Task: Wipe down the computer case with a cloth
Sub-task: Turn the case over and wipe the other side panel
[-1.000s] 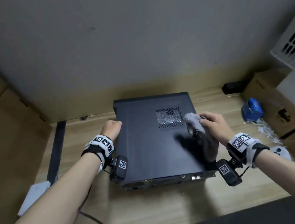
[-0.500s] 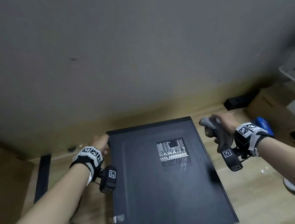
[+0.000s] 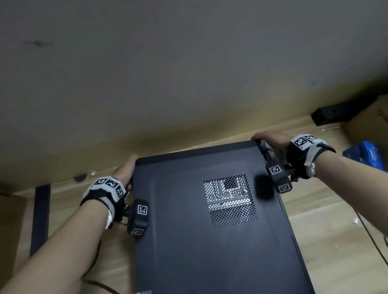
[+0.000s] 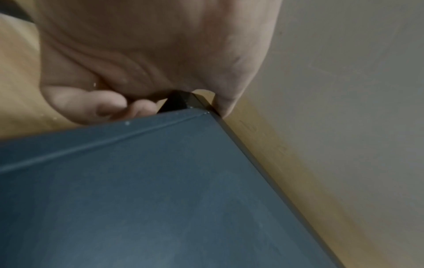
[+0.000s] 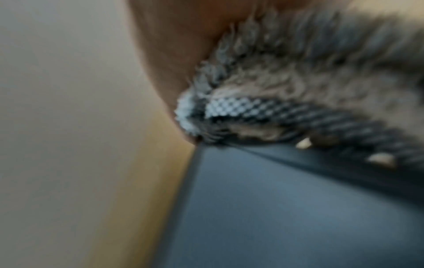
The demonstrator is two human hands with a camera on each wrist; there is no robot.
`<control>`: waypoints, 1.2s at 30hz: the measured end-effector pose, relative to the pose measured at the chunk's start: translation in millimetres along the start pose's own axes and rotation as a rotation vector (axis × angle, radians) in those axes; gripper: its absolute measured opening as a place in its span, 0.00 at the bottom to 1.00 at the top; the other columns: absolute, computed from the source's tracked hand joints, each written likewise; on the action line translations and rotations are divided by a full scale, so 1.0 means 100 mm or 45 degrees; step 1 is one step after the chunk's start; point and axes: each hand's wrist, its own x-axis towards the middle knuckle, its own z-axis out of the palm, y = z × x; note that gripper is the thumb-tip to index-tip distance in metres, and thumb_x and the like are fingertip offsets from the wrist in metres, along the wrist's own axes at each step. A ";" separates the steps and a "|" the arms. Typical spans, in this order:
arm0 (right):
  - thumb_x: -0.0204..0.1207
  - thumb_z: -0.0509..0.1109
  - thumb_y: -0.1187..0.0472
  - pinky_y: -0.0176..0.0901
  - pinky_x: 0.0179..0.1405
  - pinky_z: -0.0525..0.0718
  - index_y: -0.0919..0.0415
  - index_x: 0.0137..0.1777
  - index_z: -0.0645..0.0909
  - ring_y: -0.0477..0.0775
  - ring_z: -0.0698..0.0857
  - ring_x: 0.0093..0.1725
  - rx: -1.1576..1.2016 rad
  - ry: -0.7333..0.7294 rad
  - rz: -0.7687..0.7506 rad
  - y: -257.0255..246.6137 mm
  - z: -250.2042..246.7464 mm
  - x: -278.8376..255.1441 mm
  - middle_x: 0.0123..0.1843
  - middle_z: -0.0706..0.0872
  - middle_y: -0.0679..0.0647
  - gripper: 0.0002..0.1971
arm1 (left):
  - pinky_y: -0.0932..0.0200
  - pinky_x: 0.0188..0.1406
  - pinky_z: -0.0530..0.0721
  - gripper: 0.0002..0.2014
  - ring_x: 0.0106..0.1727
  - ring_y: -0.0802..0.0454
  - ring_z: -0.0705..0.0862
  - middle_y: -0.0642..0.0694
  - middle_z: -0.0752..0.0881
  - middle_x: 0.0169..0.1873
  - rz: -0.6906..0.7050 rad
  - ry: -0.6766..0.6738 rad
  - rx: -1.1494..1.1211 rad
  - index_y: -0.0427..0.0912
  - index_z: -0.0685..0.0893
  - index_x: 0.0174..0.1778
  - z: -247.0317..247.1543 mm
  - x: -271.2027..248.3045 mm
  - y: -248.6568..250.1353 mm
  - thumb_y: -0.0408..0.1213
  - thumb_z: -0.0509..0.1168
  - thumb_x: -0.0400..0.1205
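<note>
A black computer case [image 3: 202, 245] lies flat on the wooden desk [image 3: 324, 228], its mesh vent [image 3: 230, 199] facing up. My left hand [image 3: 127, 168] grips the case's far left corner; in the left wrist view the fingers [image 4: 103, 107] curl on the side and the thumb hooks over the far edge of the case [image 4: 160, 199]. My right hand [image 3: 271, 139] is at the far right corner and holds a fuzzy grey cloth [image 3: 267, 151]. In the blurred right wrist view the cloth [image 5: 298, 81] is bunched between the palm and the corner of the case [image 5: 275, 208].
A grey wall [image 3: 176, 62] stands close behind the case. At the back right are a black block [image 3: 340, 111], a cardboard box [image 3: 384, 125] and a blue packet [image 3: 366, 155]. A dark cable [image 3: 113, 292] runs along the case's left side, and a black strip [image 3: 39, 218] lies at far left.
Both hands have slid away from me along the case to its far corners. The right hand took the cloth off the top panel beside the vent. The case now fills more of the view.
</note>
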 end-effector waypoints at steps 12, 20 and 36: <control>0.80 0.64 0.56 0.41 0.32 0.75 0.65 0.43 0.76 0.60 0.76 0.30 0.117 0.039 0.062 -0.16 0.12 -0.32 0.36 0.79 0.64 0.11 | 0.72 0.11 0.69 0.16 0.15 0.49 0.71 0.47 0.71 0.21 -0.057 0.061 -0.319 0.44 0.66 0.30 0.03 -0.24 0.11 0.48 0.55 0.82; 0.71 0.69 0.52 0.47 0.39 0.77 0.63 0.41 0.79 0.58 0.79 0.29 0.374 0.030 -0.071 0.04 -0.01 -0.90 0.30 0.82 0.61 0.12 | 0.74 0.14 0.61 0.18 0.08 0.53 0.64 0.47 0.69 0.22 0.103 0.169 -0.263 0.46 0.67 0.27 -0.19 -0.78 -0.09 0.55 0.55 0.76; 0.61 0.81 0.57 0.59 0.37 0.88 0.73 0.60 0.80 0.67 0.90 0.41 0.554 0.340 -0.503 0.40 -0.25 -2.70 0.51 0.89 0.70 0.29 | 0.49 0.37 0.74 0.25 0.35 0.43 0.76 0.42 0.76 0.34 0.729 0.570 -0.497 0.39 0.70 0.39 -0.44 -2.17 -0.78 0.61 0.56 0.65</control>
